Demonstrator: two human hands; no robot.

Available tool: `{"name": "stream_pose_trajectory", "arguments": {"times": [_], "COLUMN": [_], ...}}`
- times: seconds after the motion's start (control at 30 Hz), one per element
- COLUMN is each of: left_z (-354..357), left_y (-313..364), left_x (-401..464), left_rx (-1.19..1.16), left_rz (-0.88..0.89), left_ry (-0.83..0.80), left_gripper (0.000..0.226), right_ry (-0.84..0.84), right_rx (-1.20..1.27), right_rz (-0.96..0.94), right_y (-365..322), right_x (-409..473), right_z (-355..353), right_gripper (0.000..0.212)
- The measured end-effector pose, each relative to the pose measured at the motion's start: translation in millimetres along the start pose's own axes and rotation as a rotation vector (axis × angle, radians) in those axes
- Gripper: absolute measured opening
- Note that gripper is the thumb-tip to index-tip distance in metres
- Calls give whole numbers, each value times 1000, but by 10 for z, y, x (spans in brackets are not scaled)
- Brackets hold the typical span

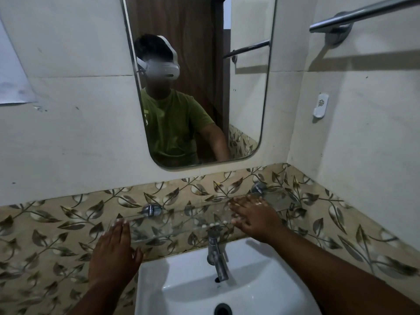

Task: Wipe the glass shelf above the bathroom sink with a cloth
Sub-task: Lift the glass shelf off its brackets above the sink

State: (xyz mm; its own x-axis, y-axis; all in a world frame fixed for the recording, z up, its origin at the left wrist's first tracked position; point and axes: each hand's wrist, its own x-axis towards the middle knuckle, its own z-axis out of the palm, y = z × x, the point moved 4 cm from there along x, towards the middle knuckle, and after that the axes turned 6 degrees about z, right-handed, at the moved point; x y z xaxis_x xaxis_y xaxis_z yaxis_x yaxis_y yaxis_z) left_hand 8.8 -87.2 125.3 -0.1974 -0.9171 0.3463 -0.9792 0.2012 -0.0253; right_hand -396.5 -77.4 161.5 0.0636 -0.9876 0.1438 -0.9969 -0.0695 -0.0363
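White sink (261,269) basin holding nothing, one chrome tap (217,255), left hand (113,251) flat, fingers spread, gripping nothing, right hand (254,214) splayed on glass shelf (181,221), two wall brackets (151,209), one mirror (247,87)

Left hand (113,251): flat, palm down, fingers together and extended forward, forearm entering from lower left. Right hand (254,218): flat, palm down, fingers spread and pointing left, forearm entering from lower right. Neither hand grips anything.
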Motion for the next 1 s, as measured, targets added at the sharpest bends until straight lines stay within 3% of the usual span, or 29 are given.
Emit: {"name": "stream_pose_trajectory", "arguments": {"times": [0.2, 0.47, 0.67, 0.77, 1.0], "left_z": [-14, -76, -68, -72, -90], "left_y": [-2, 60, 75, 76, 91], "left_x": [9, 34, 24, 40, 37], "left_rx": [5, 19, -2, -10, -34], "left_rz": [11, 24, 9, 16, 31], "left_ry": [-7, -80, -162, -184, -198], "left_gripper": [91, 93, 92, 95, 92], "right_ry": [-13, -9, -17, -10, -16], "right_rx": [5, -8, -7, -15, 10], "right_rz": [116, -52, 74, 97, -61], "right_y": [-6, 83, 425, 336, 442], "right_x": [234, -82, 111, 156, -68], "right_z": [6, -60, -119, -114, -34], "right_gripper": [109, 99, 115, 104, 96]}}
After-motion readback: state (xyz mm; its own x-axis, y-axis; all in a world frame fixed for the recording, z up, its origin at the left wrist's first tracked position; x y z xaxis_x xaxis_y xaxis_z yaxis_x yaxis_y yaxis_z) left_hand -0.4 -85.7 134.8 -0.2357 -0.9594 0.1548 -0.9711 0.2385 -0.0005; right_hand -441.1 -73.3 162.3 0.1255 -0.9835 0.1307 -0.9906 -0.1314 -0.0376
